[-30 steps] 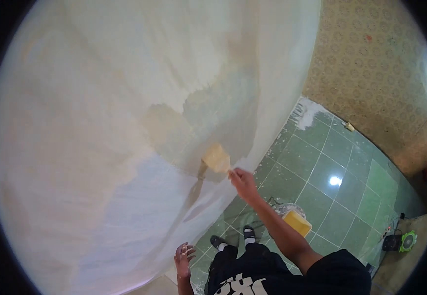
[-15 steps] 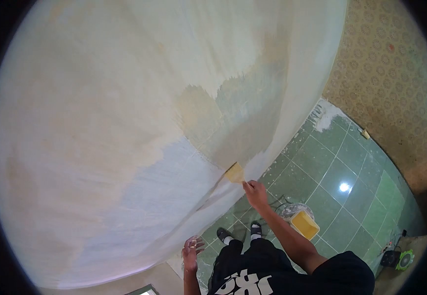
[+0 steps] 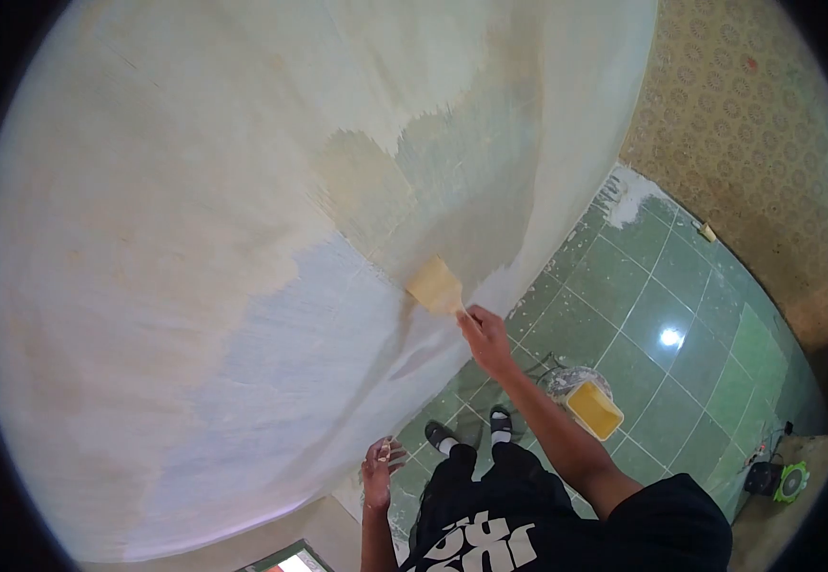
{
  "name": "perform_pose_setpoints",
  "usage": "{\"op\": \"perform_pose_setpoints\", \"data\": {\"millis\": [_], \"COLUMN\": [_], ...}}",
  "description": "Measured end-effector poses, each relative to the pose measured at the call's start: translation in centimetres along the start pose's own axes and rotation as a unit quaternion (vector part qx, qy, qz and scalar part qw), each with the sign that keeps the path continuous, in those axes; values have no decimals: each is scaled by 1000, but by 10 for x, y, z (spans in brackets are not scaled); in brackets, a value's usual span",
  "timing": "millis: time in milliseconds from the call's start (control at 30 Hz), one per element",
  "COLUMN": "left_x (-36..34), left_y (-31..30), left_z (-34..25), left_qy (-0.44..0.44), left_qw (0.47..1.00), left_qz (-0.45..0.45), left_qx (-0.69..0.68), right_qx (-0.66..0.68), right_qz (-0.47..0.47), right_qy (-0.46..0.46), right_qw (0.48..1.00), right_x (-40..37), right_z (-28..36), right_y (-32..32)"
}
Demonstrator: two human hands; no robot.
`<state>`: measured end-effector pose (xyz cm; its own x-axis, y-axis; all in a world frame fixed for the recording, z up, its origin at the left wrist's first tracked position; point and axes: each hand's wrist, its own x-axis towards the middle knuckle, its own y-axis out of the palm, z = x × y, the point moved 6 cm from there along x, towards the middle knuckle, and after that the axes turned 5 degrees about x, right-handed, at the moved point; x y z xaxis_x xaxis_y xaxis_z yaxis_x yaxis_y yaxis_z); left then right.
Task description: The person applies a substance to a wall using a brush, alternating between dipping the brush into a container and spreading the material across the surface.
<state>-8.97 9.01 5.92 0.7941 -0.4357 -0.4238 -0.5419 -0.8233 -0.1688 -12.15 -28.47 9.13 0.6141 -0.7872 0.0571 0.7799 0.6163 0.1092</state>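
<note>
My right hand (image 3: 484, 334) is closed around the handle of a wide, flat, cream-yellow brush (image 3: 435, 285). The brush's broad end lies against the pale wall (image 3: 195, 238), at the lower edge of a darker, damp-looking patch (image 3: 466, 200) with ragged borders. Low beside the wall, my left hand (image 3: 379, 465) has its fingers apart and loosely bent, with white residue on them. No tool shows in it. A yellow square tub (image 3: 595, 411) sits to the right of my right forearm, on or against a whitish, stained bucket (image 3: 564, 379).
Green floor tiles (image 3: 606, 276) with white splatter run along the wall's base. Patterned yellow-brown covering (image 3: 738, 143) spreads at the upper right. A black and green round device (image 3: 778, 481) is at the lower right. My sandalled feet (image 3: 471, 429) stand close to the wall.
My right hand and the brush have moved up and left across the wall, and the brush's broad face is now turned more toward view. My left hand has shifted slightly; the view has shifted a little.
</note>
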Motion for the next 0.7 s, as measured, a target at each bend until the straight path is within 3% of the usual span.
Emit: {"op": "perform_pose_setpoints", "data": {"millis": [167,233,433,700], "left_x": [-11,-23,-41,-51], "left_y": [-22,-28,-37,-40], "left_z": [19,12,29,55], "left_qy": [-3,-13,8,7], "left_qw": [1000,1000,999,996], "left_qz": [-1,-15,12,89], "left_qx": [-3,-12,-37,-23], "right_qx": [-256,-188,-129,-107], "right_qz": [-69,-70,-85,-169], "right_qy": [27,137,172,149], "right_qw": [964,970,973,968], "right_x": [-57,-87,-159,-262], "right_z": [-192,-179,-131,-55], "right_y": [-46,-64,-101,-138]}}
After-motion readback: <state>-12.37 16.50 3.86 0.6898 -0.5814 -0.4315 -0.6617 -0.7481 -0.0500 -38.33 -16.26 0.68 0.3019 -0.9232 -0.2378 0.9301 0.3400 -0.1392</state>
